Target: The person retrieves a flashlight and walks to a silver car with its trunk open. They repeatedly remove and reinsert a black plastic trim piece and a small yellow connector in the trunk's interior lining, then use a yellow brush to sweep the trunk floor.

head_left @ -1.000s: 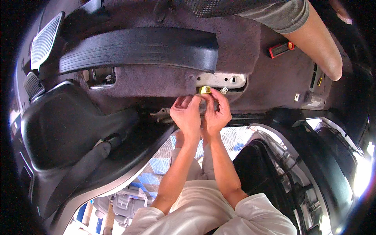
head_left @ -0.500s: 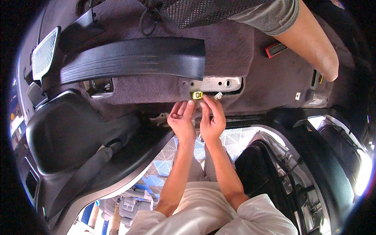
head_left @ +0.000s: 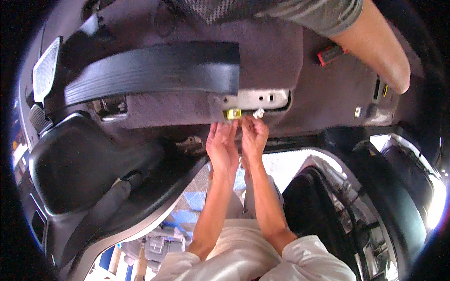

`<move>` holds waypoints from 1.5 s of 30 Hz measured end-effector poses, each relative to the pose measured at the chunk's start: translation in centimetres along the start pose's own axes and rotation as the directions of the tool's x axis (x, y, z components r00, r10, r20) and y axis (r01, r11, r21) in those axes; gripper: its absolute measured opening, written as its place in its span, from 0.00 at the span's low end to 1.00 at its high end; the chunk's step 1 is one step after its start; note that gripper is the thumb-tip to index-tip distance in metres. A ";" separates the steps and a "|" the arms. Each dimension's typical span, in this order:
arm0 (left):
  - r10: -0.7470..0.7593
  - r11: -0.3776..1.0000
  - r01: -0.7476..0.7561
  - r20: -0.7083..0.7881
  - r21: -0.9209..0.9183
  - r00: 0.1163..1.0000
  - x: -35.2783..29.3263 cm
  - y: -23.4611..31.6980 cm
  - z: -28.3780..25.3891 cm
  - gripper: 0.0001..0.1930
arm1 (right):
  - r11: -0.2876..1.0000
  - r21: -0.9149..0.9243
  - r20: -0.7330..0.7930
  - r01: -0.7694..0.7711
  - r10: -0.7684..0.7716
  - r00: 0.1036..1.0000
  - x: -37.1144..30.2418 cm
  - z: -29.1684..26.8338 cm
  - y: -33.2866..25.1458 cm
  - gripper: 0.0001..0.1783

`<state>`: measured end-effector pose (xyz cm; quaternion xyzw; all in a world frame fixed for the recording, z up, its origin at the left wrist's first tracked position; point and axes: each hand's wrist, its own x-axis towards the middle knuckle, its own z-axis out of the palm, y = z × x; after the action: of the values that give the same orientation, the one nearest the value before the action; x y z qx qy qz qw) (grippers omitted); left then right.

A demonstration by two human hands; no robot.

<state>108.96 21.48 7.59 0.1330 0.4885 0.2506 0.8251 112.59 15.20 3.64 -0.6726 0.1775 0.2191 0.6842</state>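
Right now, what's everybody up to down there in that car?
Someone's left hand and right hand are working close together at a small yellow piece, beside a light metal plate showing through the dark carpet. Whether the fingers grip it is unclear. A small white piece sits just to its right. Another person's arm comes in from the upper right.

Vehicle interior. Dark purplish carpet (head_left: 272, 56) at 12. Ribbed metal pedal (head_left: 46, 70) near 10. Black trim panel (head_left: 70, 164) near 9, seat belt (head_left: 96, 215) at 8. Blue-and-pale patterned ground (head_left: 194, 200) and grey seats (head_left: 161, 247) outside, 7. Strong white glare (head_left: 438, 206) between 3 and 4.
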 end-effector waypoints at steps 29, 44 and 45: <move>0.709 -0.420 -0.343 0.540 0.840 0.454 6.7 -3.9 -7.3 0.50 | 0.375 -0.815 0.053 0.442 -0.711 0.701 5.5 -5.7 4.0 0.75; 0.747 -0.204 -0.456 0.439 0.867 0.500 7.2 -0.9 -6.4 0.77 | 0.082 -0.573 0.499 0.816 -0.754 0.426 6.4 -8.6 -1.9 0.51; 0.729 -0.222 -0.426 0.440 0.877 0.524 7.1 -1.0 -6.6 0.77 | 0.073 -0.567 0.540 0.821 -0.719 0.437 6.2 -8.3 -1.3 0.47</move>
<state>106.33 24.30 -1.33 0.7956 0.4925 0.2547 0.2439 118.95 7.26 1.17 -0.8663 -0.3597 -0.0847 0.3360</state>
